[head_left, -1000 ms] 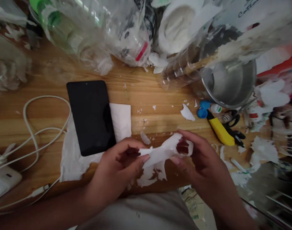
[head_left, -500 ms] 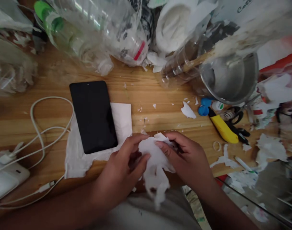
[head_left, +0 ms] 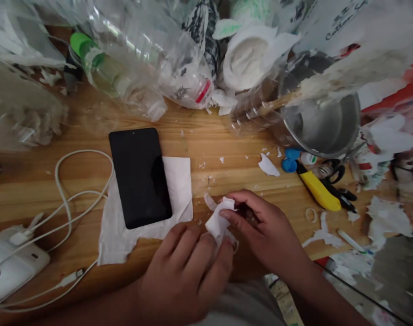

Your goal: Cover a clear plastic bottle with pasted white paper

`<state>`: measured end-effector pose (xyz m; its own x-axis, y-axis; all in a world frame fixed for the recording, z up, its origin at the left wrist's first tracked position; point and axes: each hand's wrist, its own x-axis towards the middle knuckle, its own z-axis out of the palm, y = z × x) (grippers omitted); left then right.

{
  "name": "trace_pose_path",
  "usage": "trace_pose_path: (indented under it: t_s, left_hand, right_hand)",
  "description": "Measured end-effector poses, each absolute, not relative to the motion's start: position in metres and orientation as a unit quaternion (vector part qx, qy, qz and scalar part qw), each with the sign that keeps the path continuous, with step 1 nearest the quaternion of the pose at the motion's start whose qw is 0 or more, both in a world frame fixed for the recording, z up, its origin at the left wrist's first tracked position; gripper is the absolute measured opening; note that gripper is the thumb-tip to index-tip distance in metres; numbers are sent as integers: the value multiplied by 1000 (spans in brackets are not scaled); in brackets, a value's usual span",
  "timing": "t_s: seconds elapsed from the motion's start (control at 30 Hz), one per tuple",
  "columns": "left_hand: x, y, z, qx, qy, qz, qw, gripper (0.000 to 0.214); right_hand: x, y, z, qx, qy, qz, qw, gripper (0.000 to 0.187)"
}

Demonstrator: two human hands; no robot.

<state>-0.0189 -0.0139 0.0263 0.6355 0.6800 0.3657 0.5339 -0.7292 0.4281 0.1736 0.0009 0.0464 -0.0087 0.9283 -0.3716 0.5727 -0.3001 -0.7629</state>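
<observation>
In the head view, the left hand [head_left: 189, 267] is now showing its back and closing over the lower part of the white paper [head_left: 220, 218], hiding the strip that was hanging before. The right hand [head_left: 265, 228] is pinching the upper end. The paper, seemingly becoming more compact, is staying between both hands, near the tablet [head_left: 141, 179].

Black rectangular tablet [head_left: 140, 179]: is lying on white tissue-like sheet [head_left: 181, 181], left of centre.
White cable [head_left: 86, 151]: is running left of tablet to white plastic block [head_left: 19, 258], lower left.
Clear plastic bottle [head_left: 155, 54]: is lying upper centre.
Round silver metal pot [head_left: 331, 129]: is occupying upper right.
Yellow-and-black plastic tool [head_left: 319, 190]: is lying below pot.
White paper piece [head_left: 218, 221]: is sitting between left hand [head_left: 189, 271] and right hand [head_left: 265, 231], lower centre.
</observation>
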Motion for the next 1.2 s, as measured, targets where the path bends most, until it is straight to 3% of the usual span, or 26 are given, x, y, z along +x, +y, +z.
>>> trace_pose_path:
  t_s: [0.13,0.3,0.5,0.7,0.87,0.97,1.07,1.2]
  left_hand:
    - [-20,-9,32,870,334,325,160,13]
    - [-19,-6,23,842,307,418,148,15]
    - [-19,-8,13,901,289,282,157,21]
    - [-20,-8,9,911,302,252,124,30]
    - [-21,-11,6,917,310,216,125,32]
    - [-20,-15,4,914,316,220,127,29]
    - [-18,-18,4,903,328,246,129,28]
    - [-16,-21,6,898,334,262,119,47]
  right_hand:
    - [182,3,54,-656,-555,483,167,13]
    - [182,8,42,-672,-578,438,149,7]
    - [177,15,37,-656,-621,396,164,7]
    - [172,17,29,-668,-644,334,167,7]
    - [170,10,24,-673,-700,143,193,37]
    - [174,1,30,-577,-780,66,234,42]
    - [180,-3,34,-451,-871,95,171,36]
    - [185,2,29,-403,-904,114,85,37]
